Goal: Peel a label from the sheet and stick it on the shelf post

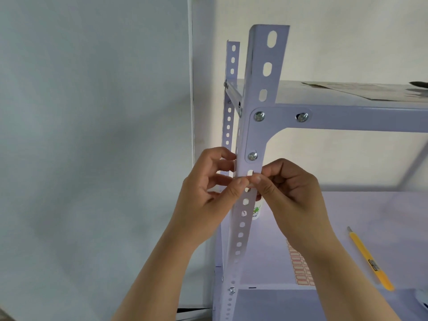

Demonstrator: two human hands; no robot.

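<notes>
The white perforated shelf post stands upright in the middle of the view. My left hand and my right hand meet on its front face just below a screw. Both thumbs press a small white label with a red border against the post; fingers hide most of the label. My left fingers curl around the post's left edge. The label sheet, with rows of red-bordered labels, lies on the lower shelf, partly behind my right forearm.
A yellow utility knife lies on the lower shelf at the right. A small white bottle stands behind the post. Flat cardboard rests on the upper shelf. A rear post and a pale wall are at the left.
</notes>
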